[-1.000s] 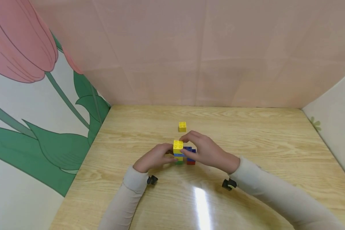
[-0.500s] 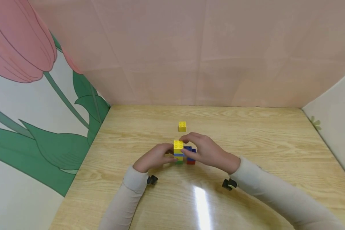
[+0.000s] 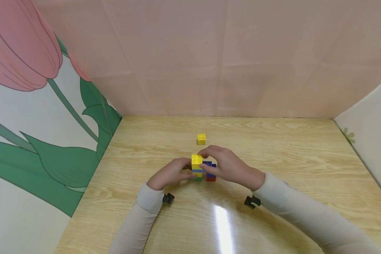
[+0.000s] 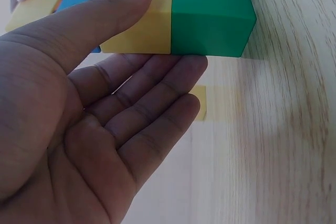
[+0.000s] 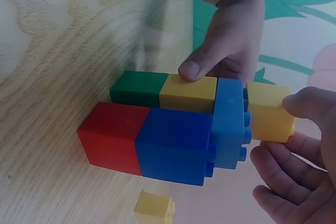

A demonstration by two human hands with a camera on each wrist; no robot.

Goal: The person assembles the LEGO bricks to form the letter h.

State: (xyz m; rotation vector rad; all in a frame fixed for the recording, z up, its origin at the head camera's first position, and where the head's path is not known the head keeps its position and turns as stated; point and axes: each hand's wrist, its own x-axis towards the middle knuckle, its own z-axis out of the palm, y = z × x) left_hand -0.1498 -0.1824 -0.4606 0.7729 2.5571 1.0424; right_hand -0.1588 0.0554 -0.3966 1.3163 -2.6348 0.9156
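My left hand (image 3: 173, 173) grips a lower yellow brick (image 4: 142, 30), thumb on one side and fingertips against the other. Under that brick is a green brick (image 4: 212, 19) on the table. Beside this column stands a red brick (image 5: 113, 140) with a dark blue brick (image 5: 173, 145) on it. A lighter blue brick (image 5: 228, 124) spans the tops of both columns. My right hand (image 3: 233, 165) pinches an upper yellow brick (image 3: 197, 161) over the left end of the lighter blue brick. Some blue studs show along their joint; whether it is fully seated I cannot tell.
A loose yellow brick (image 3: 201, 139) lies on the wooden table (image 3: 273, 148) behind the stack. A pink backdrop (image 3: 222, 63) rises at the table's far edge. A wall with tulips (image 3: 50, 162) stands on the left, a pale wall (image 3: 368, 130) on the right.
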